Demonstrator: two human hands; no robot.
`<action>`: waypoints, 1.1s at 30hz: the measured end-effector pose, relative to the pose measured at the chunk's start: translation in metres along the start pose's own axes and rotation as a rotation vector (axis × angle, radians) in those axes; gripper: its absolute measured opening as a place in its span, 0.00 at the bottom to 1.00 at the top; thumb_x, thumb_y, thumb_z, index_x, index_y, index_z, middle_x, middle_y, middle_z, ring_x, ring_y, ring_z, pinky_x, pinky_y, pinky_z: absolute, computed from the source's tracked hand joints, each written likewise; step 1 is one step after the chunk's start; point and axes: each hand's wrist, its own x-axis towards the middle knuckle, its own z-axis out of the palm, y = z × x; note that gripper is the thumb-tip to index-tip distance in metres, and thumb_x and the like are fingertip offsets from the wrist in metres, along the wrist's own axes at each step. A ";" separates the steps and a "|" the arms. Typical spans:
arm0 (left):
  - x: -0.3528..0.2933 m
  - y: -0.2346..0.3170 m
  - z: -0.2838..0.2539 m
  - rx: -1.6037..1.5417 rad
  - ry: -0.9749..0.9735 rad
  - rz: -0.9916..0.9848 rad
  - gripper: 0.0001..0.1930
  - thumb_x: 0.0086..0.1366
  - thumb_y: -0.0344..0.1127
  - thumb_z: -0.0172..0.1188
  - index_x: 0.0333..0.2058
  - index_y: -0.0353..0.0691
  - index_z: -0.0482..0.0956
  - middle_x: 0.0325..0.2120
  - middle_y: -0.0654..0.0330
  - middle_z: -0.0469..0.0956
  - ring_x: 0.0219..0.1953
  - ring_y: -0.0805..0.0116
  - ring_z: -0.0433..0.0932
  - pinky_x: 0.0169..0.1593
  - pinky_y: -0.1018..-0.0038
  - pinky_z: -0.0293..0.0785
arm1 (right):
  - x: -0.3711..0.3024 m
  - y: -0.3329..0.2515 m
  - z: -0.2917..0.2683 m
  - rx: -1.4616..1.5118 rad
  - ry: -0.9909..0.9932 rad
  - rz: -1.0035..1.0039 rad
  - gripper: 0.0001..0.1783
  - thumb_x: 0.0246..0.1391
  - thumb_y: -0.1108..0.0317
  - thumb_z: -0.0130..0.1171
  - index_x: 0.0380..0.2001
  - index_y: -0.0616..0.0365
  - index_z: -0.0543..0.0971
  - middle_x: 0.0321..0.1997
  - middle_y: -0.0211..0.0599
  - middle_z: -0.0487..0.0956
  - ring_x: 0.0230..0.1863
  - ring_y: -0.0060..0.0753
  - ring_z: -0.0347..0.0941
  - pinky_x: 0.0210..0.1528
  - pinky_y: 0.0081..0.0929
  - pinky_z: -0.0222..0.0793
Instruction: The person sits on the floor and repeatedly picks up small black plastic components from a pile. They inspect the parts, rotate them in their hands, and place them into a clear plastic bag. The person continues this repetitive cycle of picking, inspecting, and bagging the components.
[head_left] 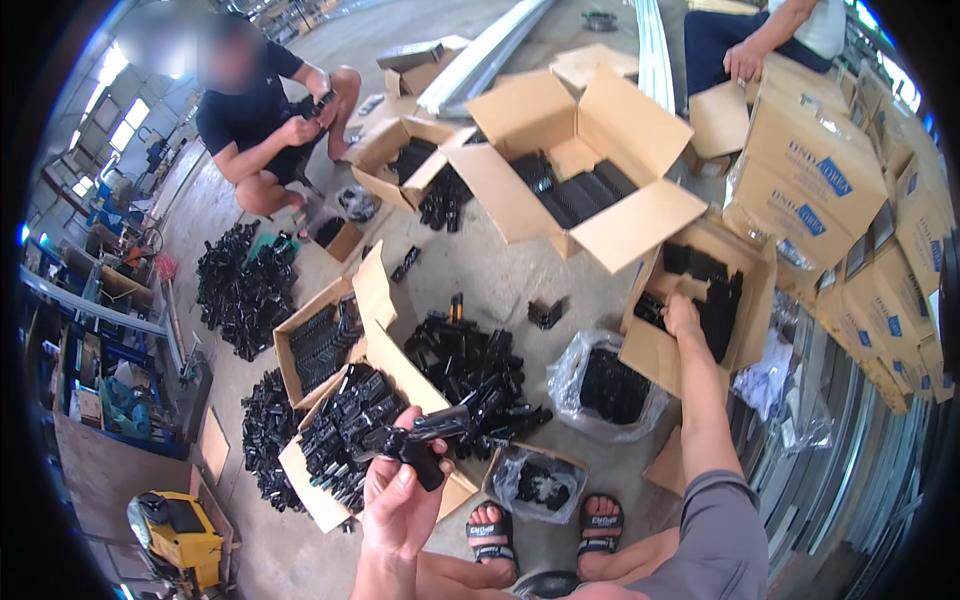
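Held blk part [424,450], ctn [655,356] w/ pcs [722,312]

We are looking into an industrial workshop.
Heaps of black parts [460,378] and open cardboard boxes [638,118] are occupying the concrete floor [475,270]; at the right, cartons [790,140] are standing in stacks and long metal profiles [850,480] are lying, and at the left, bright windows [130,122] are shining behind cluttered shelving [98,375].
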 end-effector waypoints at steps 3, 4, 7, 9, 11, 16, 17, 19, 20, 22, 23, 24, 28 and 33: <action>-0.003 0.001 0.005 0.031 -0.052 -0.015 0.37 0.59 0.29 0.68 0.65 0.32 0.61 0.50 0.52 0.75 0.52 0.61 0.75 0.56 0.61 0.74 | -0.020 -0.003 -0.023 0.278 0.254 0.014 0.09 0.59 0.68 0.58 0.41 0.58 0.72 0.40 0.52 0.81 0.45 0.57 0.78 0.50 0.46 0.72; -0.003 -0.001 0.007 0.077 -0.059 -0.021 0.36 0.60 0.29 0.67 0.65 0.32 0.60 0.50 0.52 0.75 0.52 0.61 0.76 0.57 0.60 0.74 | -0.033 0.004 -0.027 0.377 0.320 0.033 0.09 0.60 0.68 0.56 0.42 0.58 0.72 0.41 0.52 0.81 0.45 0.56 0.78 0.49 0.46 0.72; 0.002 -0.010 0.014 0.348 -0.154 0.052 0.32 0.63 0.27 0.63 0.64 0.33 0.60 0.47 0.54 0.76 0.51 0.63 0.77 0.58 0.61 0.75 | -0.039 0.050 -0.041 0.554 0.698 -0.016 0.08 0.65 0.67 0.51 0.44 0.56 0.71 0.39 0.43 0.79 0.33 0.43 0.78 0.36 0.40 0.73; -0.011 -0.009 -0.001 0.455 -0.123 0.073 0.29 0.64 0.18 0.55 0.64 0.33 0.61 0.49 0.54 0.75 0.53 0.65 0.76 0.58 0.67 0.74 | -0.090 -0.013 -0.075 1.112 0.346 0.186 0.16 0.64 0.63 0.56 0.51 0.54 0.68 0.34 0.32 0.72 0.22 0.20 0.66 0.18 0.21 0.60; -0.019 -0.008 0.004 0.722 -0.164 0.107 0.29 0.60 0.17 0.59 0.61 0.36 0.66 0.47 0.57 0.77 0.48 0.70 0.77 0.54 0.71 0.74 | -0.145 -0.033 -0.124 1.072 0.392 0.090 0.24 0.58 0.66 0.62 0.54 0.60 0.66 0.43 0.38 0.76 0.44 0.28 0.72 0.48 0.27 0.68; -0.034 -0.012 0.005 1.159 -0.353 0.143 0.26 0.60 0.24 0.64 0.57 0.39 0.69 0.44 0.51 0.81 0.49 0.60 0.80 0.52 0.68 0.73 | -0.270 -0.099 -0.178 1.143 0.292 -0.438 0.28 0.52 0.79 0.58 0.57 0.65 0.66 0.45 0.36 0.76 0.45 0.24 0.73 0.48 0.22 0.68; -0.036 -0.015 0.002 1.126 -0.394 0.127 0.26 0.61 0.25 0.63 0.57 0.38 0.69 0.45 0.50 0.81 0.50 0.59 0.79 0.52 0.67 0.73 | -0.303 -0.121 -0.191 1.192 0.179 -0.466 0.27 0.53 0.79 0.56 0.58 0.65 0.66 0.41 0.32 0.77 0.40 0.21 0.73 0.45 0.20 0.69; -0.042 -0.019 0.000 1.013 -0.464 0.150 0.20 0.62 0.27 0.63 0.52 0.34 0.69 0.44 0.50 0.80 0.48 0.64 0.78 0.50 0.68 0.72 | -0.352 -0.153 -0.203 1.183 -0.030 -0.549 0.23 0.59 0.74 0.57 0.57 0.63 0.68 0.36 0.28 0.76 0.34 0.17 0.70 0.38 0.18 0.67; -0.048 -0.014 0.004 1.032 -0.456 0.109 0.18 0.62 0.28 0.63 0.50 0.33 0.69 0.43 0.50 0.80 0.47 0.65 0.77 0.50 0.68 0.72 | -0.370 -0.167 -0.206 1.104 -0.148 -0.589 0.22 0.60 0.73 0.58 0.57 0.63 0.69 0.37 0.29 0.77 0.35 0.17 0.71 0.38 0.19 0.68; -0.054 -0.013 0.008 0.963 -0.517 0.147 0.15 0.63 0.30 0.62 0.44 0.33 0.67 0.42 0.51 0.78 0.43 0.67 0.75 0.47 0.69 0.71 | -0.396 -0.186 -0.208 0.962 -0.272 -0.641 0.23 0.60 0.71 0.60 0.57 0.64 0.70 0.42 0.33 0.78 0.40 0.19 0.73 0.43 0.22 0.70; -0.058 -0.011 0.008 0.931 -0.535 0.142 0.15 0.64 0.28 0.62 0.45 0.34 0.66 0.42 0.53 0.77 0.44 0.69 0.74 0.47 0.71 0.70 | -0.407 -0.195 -0.209 0.914 -0.368 -0.646 0.23 0.60 0.71 0.61 0.57 0.65 0.70 0.44 0.35 0.78 0.43 0.19 0.73 0.46 0.22 0.71; -0.061 -0.011 0.009 0.898 -0.559 0.133 0.15 0.64 0.26 0.61 0.46 0.35 0.65 0.42 0.56 0.75 0.44 0.71 0.72 0.48 0.72 0.70 | -0.411 -0.199 -0.199 0.958 -0.365 -0.661 0.23 0.60 0.71 0.61 0.57 0.65 0.70 0.45 0.35 0.78 0.44 0.19 0.73 0.48 0.23 0.71; -0.065 -0.006 -0.002 0.982 -0.584 0.242 0.18 0.63 0.30 0.63 0.47 0.34 0.65 0.42 0.49 0.78 0.42 0.64 0.78 0.45 0.69 0.73 | -0.421 -0.206 -0.176 1.149 -0.504 -0.564 0.25 0.60 0.71 0.62 0.59 0.62 0.70 0.49 0.33 0.78 0.47 0.20 0.73 0.51 0.23 0.70; -0.078 0.003 0.004 1.065 -0.521 0.297 0.17 0.60 0.29 0.66 0.44 0.34 0.70 0.36 0.51 0.81 0.38 0.62 0.82 0.41 0.69 0.76 | -0.431 -0.205 -0.168 1.182 -0.454 -0.508 0.23 0.59 0.69 0.64 0.56 0.61 0.73 0.49 0.30 0.79 0.46 0.18 0.73 0.50 0.21 0.69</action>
